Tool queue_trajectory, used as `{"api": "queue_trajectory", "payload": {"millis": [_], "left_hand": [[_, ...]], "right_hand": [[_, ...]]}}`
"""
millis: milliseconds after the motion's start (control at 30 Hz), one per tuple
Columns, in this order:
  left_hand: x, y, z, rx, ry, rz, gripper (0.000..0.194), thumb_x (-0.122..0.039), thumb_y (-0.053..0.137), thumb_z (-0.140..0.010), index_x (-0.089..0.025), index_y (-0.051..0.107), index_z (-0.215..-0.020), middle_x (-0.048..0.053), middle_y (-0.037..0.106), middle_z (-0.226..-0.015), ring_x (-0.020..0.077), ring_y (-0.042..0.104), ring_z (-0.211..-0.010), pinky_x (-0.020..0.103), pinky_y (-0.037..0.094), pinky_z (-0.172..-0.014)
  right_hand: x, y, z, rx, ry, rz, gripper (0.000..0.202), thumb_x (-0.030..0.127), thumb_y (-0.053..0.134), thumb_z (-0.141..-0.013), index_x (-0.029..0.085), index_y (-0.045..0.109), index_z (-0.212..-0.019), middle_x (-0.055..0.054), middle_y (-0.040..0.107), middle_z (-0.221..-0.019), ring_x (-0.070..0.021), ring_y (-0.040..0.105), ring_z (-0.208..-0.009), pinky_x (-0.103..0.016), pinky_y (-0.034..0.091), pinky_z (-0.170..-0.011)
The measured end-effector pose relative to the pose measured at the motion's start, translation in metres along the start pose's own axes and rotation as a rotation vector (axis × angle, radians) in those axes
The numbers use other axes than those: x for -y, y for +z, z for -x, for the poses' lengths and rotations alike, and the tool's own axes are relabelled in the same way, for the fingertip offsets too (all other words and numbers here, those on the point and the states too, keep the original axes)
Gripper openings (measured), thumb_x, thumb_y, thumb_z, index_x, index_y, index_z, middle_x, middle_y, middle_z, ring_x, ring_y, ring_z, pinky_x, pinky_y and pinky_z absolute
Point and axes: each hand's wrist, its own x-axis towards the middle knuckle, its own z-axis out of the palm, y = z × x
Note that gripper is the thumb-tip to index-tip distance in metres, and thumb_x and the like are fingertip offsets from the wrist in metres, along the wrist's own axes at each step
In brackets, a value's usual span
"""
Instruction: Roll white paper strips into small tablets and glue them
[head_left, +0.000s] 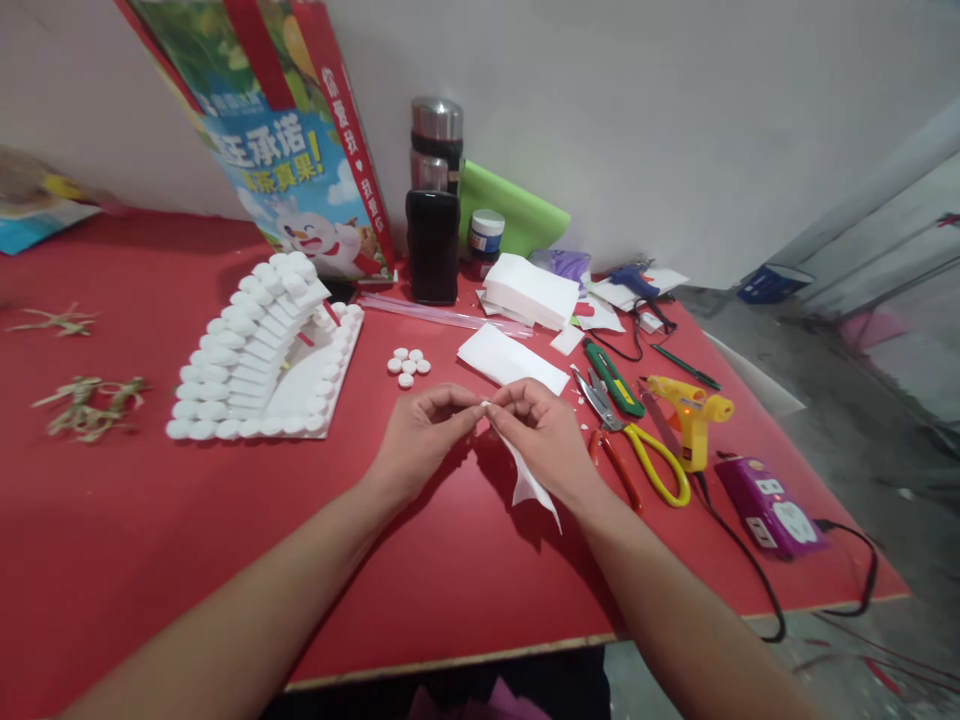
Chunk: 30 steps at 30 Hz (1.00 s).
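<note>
L hand [427,430] + R hand [544,440] meet abt center of frame, wrists coming up from the bottom corners. Both pinched narrow, thumbs vs fingertips, on the top end of a white strip [529,482]. Strip's free end hangs below R hand, slightly twisted, just R of center. Exact fold at the fingertips: can't tell, too small + partly hidden.

Nearby: 6 white discs [406,381] clustered just above L hand; flat white sheet [514,360] just above R hand; thicker white stack [534,290] behind it, upper center-R.

Ctr-L: white stepped model [255,352], round discs along its edges, sitting on red table [187,560]. Far L: 2 straw-colored pcs [97,408], a bit blurred.

R side, next to R hand: red-handled pliers [621,475], yellow-handled scissors [660,468], green cutter [613,378]. Further R: yellow glue gun [694,425], orange light on, cord running down; then purple pwr block [772,508] w/ cable plugged in, near R table edge. Dk pen [686,367] above the gun.

Upper ctr: blk phone [433,245] upright in front of thermos [437,120], white-lidded jar [487,235] beside it. Printed bag [292,150] stands upper L.
</note>
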Motion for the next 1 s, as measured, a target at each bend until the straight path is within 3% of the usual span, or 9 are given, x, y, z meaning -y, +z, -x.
{"api": "queue_trajectory", "payload": {"millis": [133,233,333,533,767,1000], "left_hand": [[0.004,-0.001,0.0,0.036,-0.029,0.123,0.02,-0.03,0.086,-0.073,-0.016,0.073,-0.079,0.001,0.067,-0.066,0.0117,0.057,-0.055,0.026,0.048,-0.053],[0.005,-0.004,-0.002,0.032,-0.036,0.196,0.021,-0.03,0.088,-0.072,-0.016,0.074,-0.081,0.002,0.068,-0.068,0.0123,0.058,-0.057,0.027,0.05,-0.055],[0.004,-0.006,-0.004,0.007,-0.041,0.215,0.022,-0.027,0.091,-0.068,-0.015,0.076,-0.078,0.003,0.069,-0.07,0.0117,0.059,-0.059,0.025,0.051,-0.055],[0.001,-0.005,-0.002,0.107,-0.142,0.32,0.022,-0.025,0.092,-0.068,-0.013,0.075,-0.077,0.004,0.069,-0.064,0.0141,0.062,-0.057,0.027,0.053,-0.054],[0.0,-0.003,0.001,0.05,-0.175,0.315,0.023,-0.023,0.093,-0.065,-0.012,0.074,-0.073,0.004,0.068,-0.062,0.0114,0.06,-0.056,0.023,0.05,-0.053],[0.0,0.001,0.004,0.049,-0.183,0.323,0.024,-0.026,0.089,-0.069,-0.013,0.07,-0.073,0.003,0.065,-0.059,0.015,0.06,-0.05,0.027,0.049,-0.047]], "right_hand": [[0.002,-0.002,-0.001,0.103,0.158,-0.246,0.024,0.042,0.073,-0.088,0.022,0.059,-0.088,0.002,0.068,-0.069,-0.0137,0.062,-0.055,-0.026,0.052,-0.054],[0.002,-0.006,-0.002,0.3,0.418,-0.583,0.028,0.048,0.064,-0.094,0.02,0.061,-0.094,-0.005,0.075,-0.077,-0.02,0.072,-0.061,-0.036,0.063,-0.062],[0.002,-0.009,-0.004,0.453,0.543,-0.732,0.029,0.04,0.06,-0.099,0.013,0.068,-0.097,-0.011,0.077,-0.086,-0.0217,0.077,-0.072,-0.035,0.066,-0.07],[-0.003,-0.013,-0.007,0.398,0.604,-0.797,0.012,0.021,0.066,-0.095,0.011,0.071,-0.095,-0.009,0.078,-0.082,-0.0192,0.077,-0.069,-0.031,0.067,-0.069],[-0.003,-0.012,-0.006,0.359,0.611,-0.775,0.01,0.019,0.072,-0.09,0.01,0.073,-0.091,-0.01,0.079,-0.08,-0.0185,0.077,-0.064,-0.029,0.068,-0.064],[-0.003,-0.001,-0.004,0.186,0.521,-0.623,0.019,0.025,0.082,-0.081,0.014,0.067,-0.083,-0.007,0.077,-0.072,-0.0159,0.072,-0.052,-0.024,0.062,-0.048]]}}
